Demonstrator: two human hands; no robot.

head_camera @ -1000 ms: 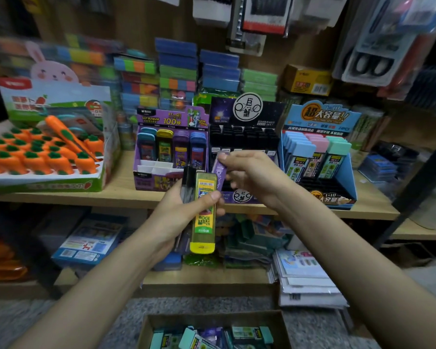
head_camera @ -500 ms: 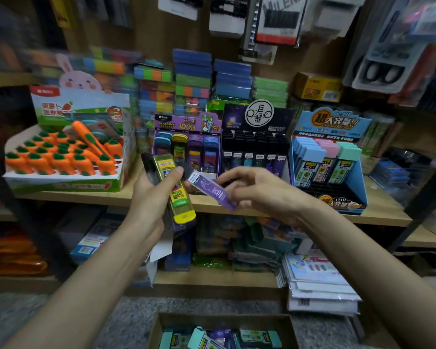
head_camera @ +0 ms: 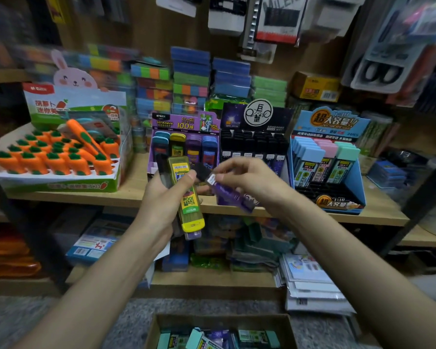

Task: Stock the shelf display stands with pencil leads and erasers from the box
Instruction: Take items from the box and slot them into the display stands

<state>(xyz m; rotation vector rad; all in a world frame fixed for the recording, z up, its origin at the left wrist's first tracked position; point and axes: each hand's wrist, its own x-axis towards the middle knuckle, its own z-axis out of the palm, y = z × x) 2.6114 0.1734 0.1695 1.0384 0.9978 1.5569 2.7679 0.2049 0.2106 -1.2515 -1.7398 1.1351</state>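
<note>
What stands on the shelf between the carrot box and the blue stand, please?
A purple stand by the carrot box, then a black stand by the blue stand; the head view shows them.

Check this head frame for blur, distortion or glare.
Head view: motion blur smears the colourful stacks upper left and hanging packs at right; sharper centre, around the yellow lead case in the left hand and purple lead case in the right hand; edges bow; dim light, no harsh glare.

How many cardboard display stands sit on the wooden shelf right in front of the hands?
4, left to right on the wooden shelf: green-and-white cardboard stand of orange carrots, purple cardboard stand, black cardboard stand, blue cardboard stand. Blurred stock behind may hide more.
</note>
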